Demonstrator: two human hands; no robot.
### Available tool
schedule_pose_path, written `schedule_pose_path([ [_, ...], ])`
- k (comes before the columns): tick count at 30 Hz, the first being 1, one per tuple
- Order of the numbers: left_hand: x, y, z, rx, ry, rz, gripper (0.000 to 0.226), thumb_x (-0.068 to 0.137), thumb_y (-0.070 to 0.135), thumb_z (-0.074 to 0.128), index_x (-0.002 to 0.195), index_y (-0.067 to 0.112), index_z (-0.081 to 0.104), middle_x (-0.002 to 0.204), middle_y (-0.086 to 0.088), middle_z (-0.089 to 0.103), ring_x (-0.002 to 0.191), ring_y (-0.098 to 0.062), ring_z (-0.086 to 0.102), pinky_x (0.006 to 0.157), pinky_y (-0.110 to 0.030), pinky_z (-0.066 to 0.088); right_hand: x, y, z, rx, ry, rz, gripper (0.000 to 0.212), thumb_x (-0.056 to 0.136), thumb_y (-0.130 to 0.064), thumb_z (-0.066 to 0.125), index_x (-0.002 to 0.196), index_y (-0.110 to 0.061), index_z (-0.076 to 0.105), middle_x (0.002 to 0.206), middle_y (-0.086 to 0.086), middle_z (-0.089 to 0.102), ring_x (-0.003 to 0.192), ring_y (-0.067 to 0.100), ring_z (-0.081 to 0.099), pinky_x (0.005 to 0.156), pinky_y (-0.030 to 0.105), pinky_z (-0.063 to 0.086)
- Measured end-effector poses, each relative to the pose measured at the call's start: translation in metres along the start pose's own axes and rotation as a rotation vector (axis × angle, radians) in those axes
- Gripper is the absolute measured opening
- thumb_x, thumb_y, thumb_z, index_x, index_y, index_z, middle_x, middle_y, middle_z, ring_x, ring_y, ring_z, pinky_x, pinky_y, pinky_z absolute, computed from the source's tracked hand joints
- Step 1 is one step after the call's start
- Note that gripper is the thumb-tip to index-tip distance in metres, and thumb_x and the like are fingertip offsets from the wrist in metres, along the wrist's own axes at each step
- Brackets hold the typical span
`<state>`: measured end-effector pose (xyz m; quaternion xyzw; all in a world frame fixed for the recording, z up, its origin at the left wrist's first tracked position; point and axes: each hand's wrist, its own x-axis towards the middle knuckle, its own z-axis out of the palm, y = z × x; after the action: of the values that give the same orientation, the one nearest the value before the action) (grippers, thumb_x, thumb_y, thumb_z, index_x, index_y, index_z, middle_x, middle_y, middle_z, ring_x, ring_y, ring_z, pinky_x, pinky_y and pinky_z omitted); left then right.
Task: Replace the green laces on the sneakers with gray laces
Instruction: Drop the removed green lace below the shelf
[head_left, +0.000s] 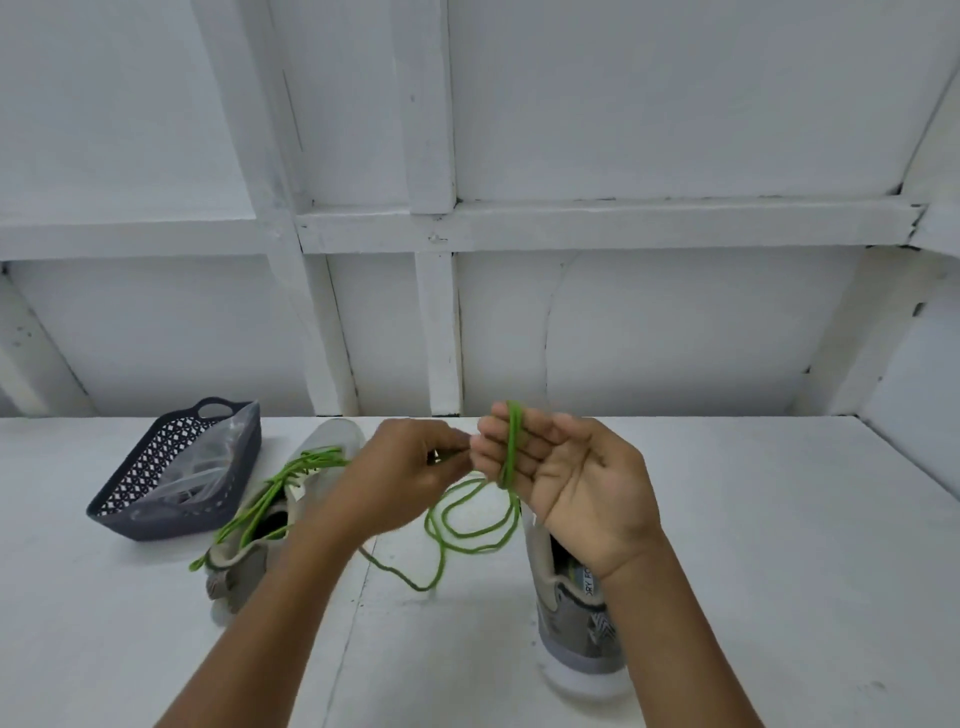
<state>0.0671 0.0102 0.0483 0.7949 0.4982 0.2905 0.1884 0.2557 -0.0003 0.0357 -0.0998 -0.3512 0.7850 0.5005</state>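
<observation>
The person was winding the loose green lace (467, 535) into a small bundle. I think this was the tidy-up step after pulling it out of a shoe.

The right hand (566, 483) was held up over the table (779, 571), palm facing the person. It was open, with its fingers (491, 441) close together and only a little bent, and the thumb stuck out to the side. A few turns of the lace went up and over those fingers. The left hand (410, 467) was right beside the fingertips, with its back to the person. Its fingers were closed, and it seemed to be pinching the lace between thumb and finger. The rest of the lace hung down in big loose loops to the table.

To do this well, I think the right fingers should stay together and not move. The left hand should lay each turn next to the last one. It should pull softly, so the hanging loops do not knot up or catch on a shoe.

The right sneaker (576, 623) stood just under the right wrist, and I saw no lace on it. The left sneaker (244, 566) lay by the left arm with the other green lace (270, 499) in its holes. A dark basket (156, 525) stood near it on the left with a clear plastic bag (208, 467) inside. I could not tell if the gray laces were in the bag.
</observation>
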Motion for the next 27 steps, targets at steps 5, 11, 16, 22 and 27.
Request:
schedule_pose_path([
  [5,-0.019,0.011,-0.012,0.119,-0.402,0.077,0.024,0.098,0.031,0.059,0.102,0.013,0.074,0.081,-0.001,0.071,0.078,-0.014,0.061,0.066,-0.021,0.046,0.004,0.020,0.013,-0.255,0.242,-0.168,0.048,0.093,-0.030,0.043,0.121,0.003,0.063,0.119,0.021,0.069,0.116,0.033,0.065,0.100,0.038,0.053],
  [11,-0.017,0.009,-0.071,-0.048,-0.225,0.086,0.008,0.088,0.031,0.071,0.085,0.037,0.075,0.076,0.015,0.072,0.070,-0.008,0.067,0.065,-0.023,0.053,-0.017,0.045,0.033,-0.823,0.311,0.002,0.057,0.093,-0.051,0.040,0.090,-0.007,0.076,0.084,0.016,0.075,0.078,0.027,0.072,0.072,0.032,0.057],
  [16,-0.012,-0.029,-0.048,-0.181,-0.012,0.021,0.004,0.087,0.029,0.073,0.087,0.033,0.076,0.071,0.019,0.070,0.069,-0.006,0.066,0.060,-0.009,0.046,-0.036,0.054,0.038,-0.428,0.350,-0.002,0.057,0.094,-0.044,0.039,0.076,-0.006,0.078,0.073,0.016,0.072,0.065,0.025,0.070,0.058,0.027,0.054],
  [22,-0.039,-0.025,0.018,-0.057,-0.382,0.127,0.020,0.099,0.028,0.058,0.106,0.020,0.075,0.081,0.011,0.072,0.074,0.002,0.060,0.068,-0.016,0.046,-0.045,0.048,0.032,-0.073,0.457,-0.298,0.055,0.096,-0.035,0.040,0.116,0.008,0.067,0.122,0.026,0.066,0.115,0.034,0.066,0.099,0.040,0.053],
  [27,-0.038,0.012,0.004,0.004,-0.529,0.332,0.018,0.097,0.028,0.061,0.092,0.016,0.073,0.079,0.006,0.070,0.073,-0.007,0.061,0.067,-0.022,0.048,-0.051,0.054,0.025,-0.631,0.615,-0.225,0.050,0.097,-0.041,0.039,0.112,-0.005,0.070,0.108,0.012,0.075,0.107,0.023,0.070,0.095,0.031,0.055],
])
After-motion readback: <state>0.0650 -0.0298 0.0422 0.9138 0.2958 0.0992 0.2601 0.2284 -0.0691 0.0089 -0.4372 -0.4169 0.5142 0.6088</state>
